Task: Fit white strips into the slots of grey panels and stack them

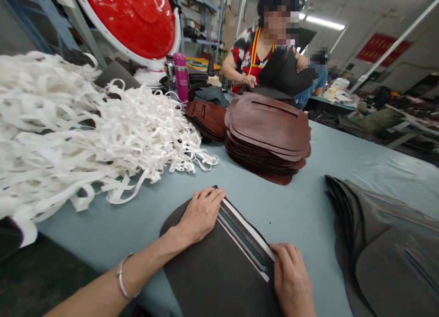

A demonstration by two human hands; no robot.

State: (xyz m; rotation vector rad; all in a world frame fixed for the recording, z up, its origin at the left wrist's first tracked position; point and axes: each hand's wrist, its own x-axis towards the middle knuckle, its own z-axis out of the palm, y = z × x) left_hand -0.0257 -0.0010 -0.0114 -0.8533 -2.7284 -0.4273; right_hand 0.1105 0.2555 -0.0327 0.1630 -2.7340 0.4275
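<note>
A dark grey cut panel (212, 271) lies flat on the blue-grey table (281, 207) in front of me, with a slot bordered by white tape (247, 234) running diagonally across it. My left hand (200, 214) lies flat on the panel with its fingertips pressing along the far end of the tape. My right hand (291, 280) rests at the near end of the slot, fingers curled down against the panel's edge and the tape.
A big heap of white tape strips (68, 129) fills the left. Stacks of brown leather panels (269, 138) stand in the middle, dark grey panels (387, 244) lie at right. A person across the table handles black material. A red fan (133, 19) and bottles (181, 77) stand behind.
</note>
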